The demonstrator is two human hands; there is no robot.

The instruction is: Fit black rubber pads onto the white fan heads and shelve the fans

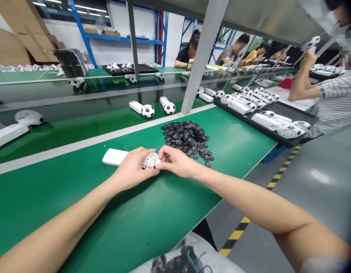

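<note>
A white soccer-ball-shaped piece (pixel 150 161) with an open lattice front and a long white handle (pixel 115 157) lies on the green bench. My left hand (pixel 134 167) is wrapped round its ball end, fingers over the top and thumb at the near side. At the ball's right side, my right hand (pixel 172 161) has its thumb and fingertips pinched against the surface. Whatever sits between those fingertips is hidden. Just beyond my right hand is a heap of small black pieces (pixel 188 136), some scattered towards its near right edge.
Finished-looking soccer-ball pieces (pixel 147 110) rest on the dark green belt (pixel 107 125) beyond a pale rail. A black tray (pixel 249 121) of similar pieces stands at right. A grey metal post (pixel 202 57) rises near the heap. Several co-workers sit farther along; one at right (pixel 334 83) holds a ball piece.
</note>
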